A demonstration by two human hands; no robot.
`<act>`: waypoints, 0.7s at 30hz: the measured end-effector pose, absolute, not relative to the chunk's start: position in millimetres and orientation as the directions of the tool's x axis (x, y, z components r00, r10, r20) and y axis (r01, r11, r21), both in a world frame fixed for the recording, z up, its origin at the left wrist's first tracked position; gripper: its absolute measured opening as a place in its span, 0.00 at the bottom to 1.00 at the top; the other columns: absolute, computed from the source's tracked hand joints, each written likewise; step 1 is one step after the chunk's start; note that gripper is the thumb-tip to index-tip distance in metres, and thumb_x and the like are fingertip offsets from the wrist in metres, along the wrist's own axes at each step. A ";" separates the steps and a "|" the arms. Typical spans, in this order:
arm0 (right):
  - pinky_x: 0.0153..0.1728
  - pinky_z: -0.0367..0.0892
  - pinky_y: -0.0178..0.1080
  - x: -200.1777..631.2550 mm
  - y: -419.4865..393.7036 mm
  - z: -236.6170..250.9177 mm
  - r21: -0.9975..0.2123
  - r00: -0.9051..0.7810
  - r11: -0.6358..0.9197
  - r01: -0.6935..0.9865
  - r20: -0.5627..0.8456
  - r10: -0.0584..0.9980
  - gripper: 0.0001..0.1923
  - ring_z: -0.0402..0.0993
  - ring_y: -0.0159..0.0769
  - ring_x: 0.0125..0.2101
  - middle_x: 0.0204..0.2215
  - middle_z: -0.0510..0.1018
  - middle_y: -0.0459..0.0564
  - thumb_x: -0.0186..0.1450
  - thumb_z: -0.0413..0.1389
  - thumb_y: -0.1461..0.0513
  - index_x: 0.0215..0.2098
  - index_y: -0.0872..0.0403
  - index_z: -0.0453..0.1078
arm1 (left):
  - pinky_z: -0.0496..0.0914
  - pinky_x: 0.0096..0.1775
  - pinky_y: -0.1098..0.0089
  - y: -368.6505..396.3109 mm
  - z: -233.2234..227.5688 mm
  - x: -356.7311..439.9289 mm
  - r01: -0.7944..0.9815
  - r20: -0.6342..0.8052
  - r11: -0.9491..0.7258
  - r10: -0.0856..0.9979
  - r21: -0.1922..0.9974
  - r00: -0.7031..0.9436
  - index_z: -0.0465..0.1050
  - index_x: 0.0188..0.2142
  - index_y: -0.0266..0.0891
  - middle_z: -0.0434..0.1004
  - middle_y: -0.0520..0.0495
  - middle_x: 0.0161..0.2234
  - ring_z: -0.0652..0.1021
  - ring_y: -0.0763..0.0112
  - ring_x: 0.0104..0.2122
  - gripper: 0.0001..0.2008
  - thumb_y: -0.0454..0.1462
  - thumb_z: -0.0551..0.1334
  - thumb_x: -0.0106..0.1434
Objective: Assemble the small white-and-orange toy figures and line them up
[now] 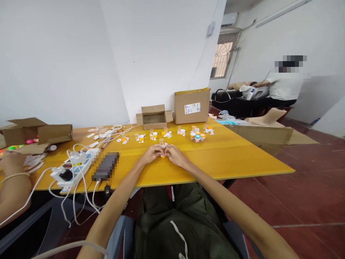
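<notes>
On the yellow table (229, 158) in front of you, your left hand (151, 154) and right hand (174, 154) meet at the middle, fingertips together around a small orange piece (163, 156) that lies on the tabletop between them. Both hands pinch or press on it; how firmly, you cannot tell at this distance. A tiny clear vial (161, 142) stands just beyond your fingers.

Farther back, a row of small white-and-orange parts (153, 136) runs across the table, with a cluster of little capped jars (197, 136) at its right end. Behind the row sit a small open cardboard box (154, 116) and a taller closed cardboard box (192, 106) against the wall.

To your left, well apart from your hands, lies a dark flat device (105, 166), then a white power strip (72, 168) with plugs and white cables (81, 201) trailing off the table edge. At the far left another person's arm (12, 180), wearing a bracelet, rests on the table near more open boxes (37, 132). Across the room on the right, a seated person (285, 86) works at a dark bench. Nothing lies between your hands and the row of parts except the vial.
</notes>
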State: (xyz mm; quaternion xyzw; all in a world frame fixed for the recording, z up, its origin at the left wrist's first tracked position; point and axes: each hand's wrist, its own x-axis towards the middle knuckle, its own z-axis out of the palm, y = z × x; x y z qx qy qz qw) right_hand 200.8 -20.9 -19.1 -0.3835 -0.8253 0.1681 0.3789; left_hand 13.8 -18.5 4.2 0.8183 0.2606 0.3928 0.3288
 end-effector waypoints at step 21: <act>0.47 0.67 0.42 200.3 -34.3 -21.7 -0.456 -0.421 0.723 0.519 0.599 0.681 0.13 0.73 0.38 0.43 0.39 0.78 0.50 0.64 0.53 0.71 0.33 0.51 0.77 | 0.71 0.42 0.66 -17.7 2.4 12.5 0.228 0.438 -0.619 0.727 0.752 0.530 0.80 0.28 0.39 0.76 0.48 0.33 0.76 0.69 0.35 0.07 0.37 0.65 0.62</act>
